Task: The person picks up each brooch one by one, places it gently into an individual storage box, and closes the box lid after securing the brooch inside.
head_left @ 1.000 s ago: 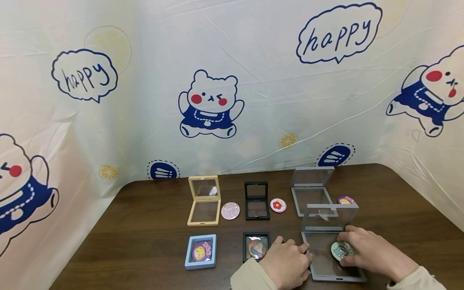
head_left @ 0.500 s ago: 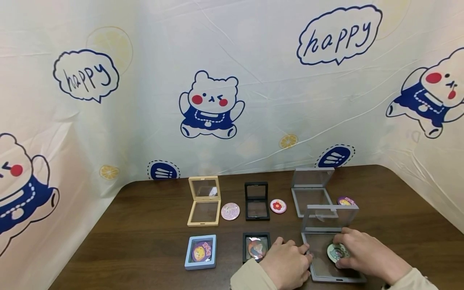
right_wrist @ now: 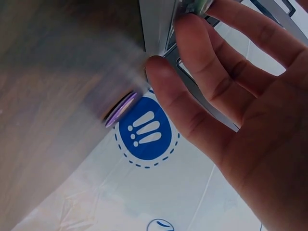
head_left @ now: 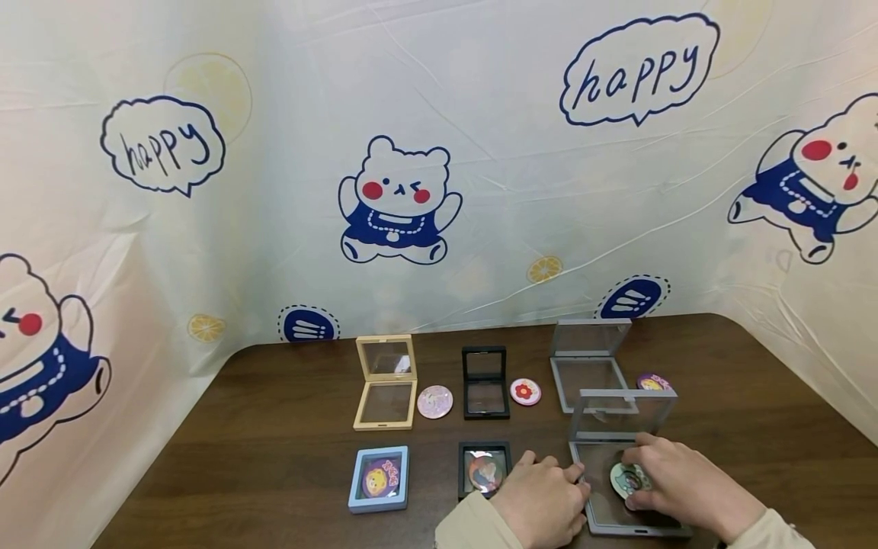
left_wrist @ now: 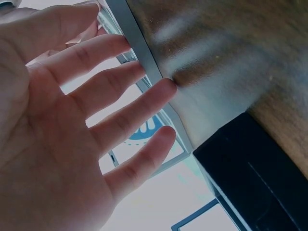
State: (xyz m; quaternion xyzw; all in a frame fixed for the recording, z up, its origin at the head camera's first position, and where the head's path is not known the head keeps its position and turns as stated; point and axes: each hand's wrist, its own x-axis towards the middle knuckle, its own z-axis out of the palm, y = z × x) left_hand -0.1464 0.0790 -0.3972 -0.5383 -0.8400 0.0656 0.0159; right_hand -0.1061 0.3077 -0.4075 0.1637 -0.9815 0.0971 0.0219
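My right hand (head_left: pixel 686 488) pinches a round green badge (head_left: pixel 622 480) by its edges, low over the clear film of a grey display case. That grey case (head_left: pixel 634 531) has its lid raised at the back. Along the case's left edge rests my left hand (head_left: pixel 542 499), its fingers (left_wrist: pixel 122 115) fairly straight with the tips at the frame in the left wrist view. In the right wrist view, my right hand (right_wrist: pixel 250 106) shows curved fingers, and the badge peeks out only slightly at the top.
Left of my hands lie a black case (head_left: pixel 484 471) and a blue case (head_left: pixel 379 479), each with a badge inside. Behind stand open yellow (head_left: pixel 385 427), black (head_left: pixel 487 416) and grey (head_left: pixel 561 389) cases, with pink (head_left: pixel 435 402), flower (head_left: pixel 525 392) and purple (head_left: pixel 654 380) badges beside them.
My right hand has moved the green badge leftward, toward the middle of the grey case. The left hand has stayed at the case's left edge.
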